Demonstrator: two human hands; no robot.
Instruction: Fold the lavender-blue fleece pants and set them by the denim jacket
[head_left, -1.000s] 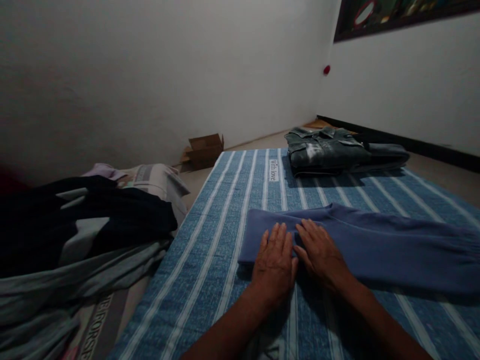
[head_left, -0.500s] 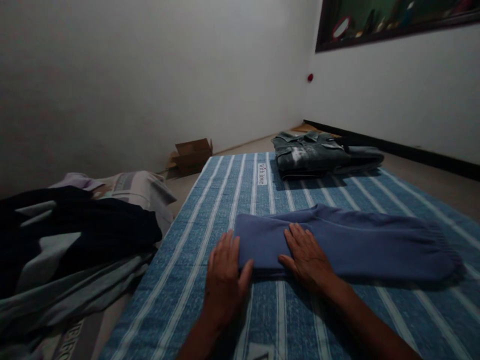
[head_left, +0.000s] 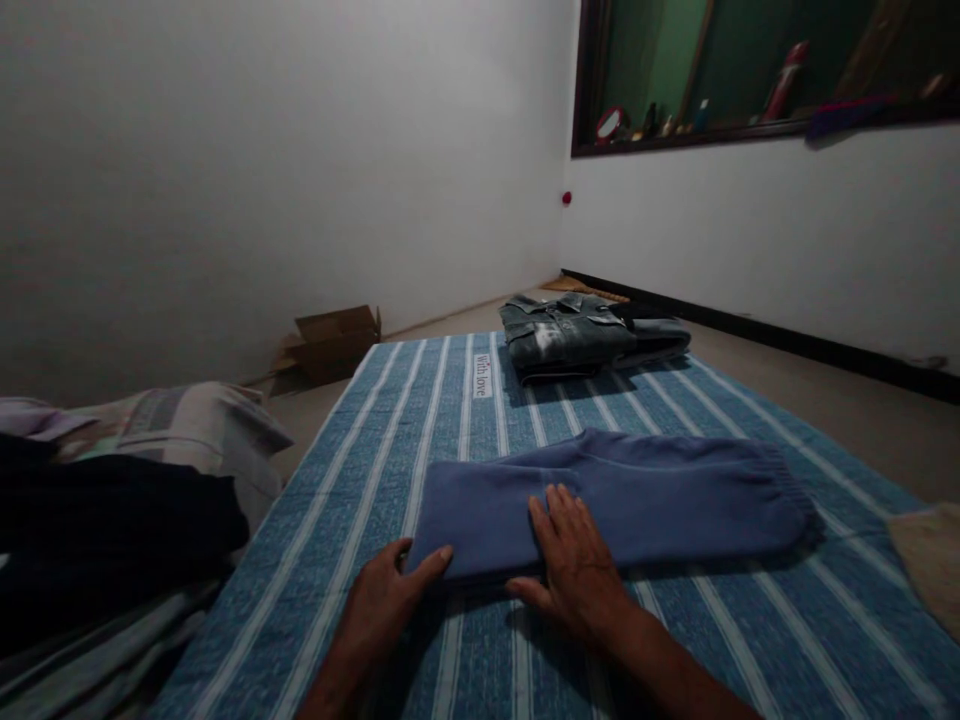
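- My left hand (head_left: 379,600) sits at the near left corner of the folded blue sweatpants (head_left: 607,500); thumb on top of the corner, fingers loosely spread on the sheet beside it, nothing pinched.
- My right hand (head_left: 574,565) lies flat, fingers together, pressing the near edge of the sweatpants just right of the left hand.
- Sweatpants lie flat mid-way across the striped blue sheet (head_left: 390,440), long axis running left to right; ribbed cuff end points right, folded end points left toward my hands.
- Open sheet all round: a bare strip near me, a wider band on the far side, free room left out to the sheet's edge.
- Far end: folded grey jacket (head_left: 577,335) on the sheet, well apart from the sweatpants.
- Left edge: pile of dark clothes (head_left: 112,530) and a pillow (head_left: 187,430) beside the sheet.
- Right: bare floor (head_left: 847,410), then the wall; cardboard box (head_left: 330,342) on the floor by the far left wall.
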